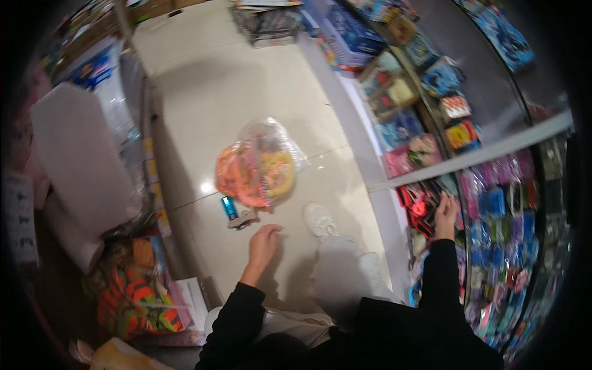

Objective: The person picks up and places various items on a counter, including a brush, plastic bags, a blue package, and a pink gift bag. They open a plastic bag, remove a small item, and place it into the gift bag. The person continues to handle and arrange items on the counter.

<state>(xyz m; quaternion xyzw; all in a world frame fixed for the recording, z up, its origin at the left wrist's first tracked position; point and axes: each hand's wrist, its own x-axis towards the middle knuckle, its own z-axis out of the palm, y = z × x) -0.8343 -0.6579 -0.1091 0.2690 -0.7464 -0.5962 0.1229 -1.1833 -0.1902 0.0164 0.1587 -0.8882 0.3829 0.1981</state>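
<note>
My left hand [263,244] hangs above the tiled floor with its fingers loosely bent, and nothing shows in it. Beyond it on the floor lies a clear plastic bag [255,173] with orange and yellow contents. Between that bag and my left hand are a small blue package [228,207] and a brownish small item [243,219]. My right hand [445,214] reaches into the lower shelf on the right, among red and black packaged goods [417,208]. Blur hides whether its fingers grip anything.
Shelves [481,150] packed with small goods line the right side. On the left stand a large pale sheet or board [83,157] and a bin of orange-and-green striped items [138,296]. A stacked pile [268,23] sits at the far end. My white shoe [319,220] rests on the floor.
</note>
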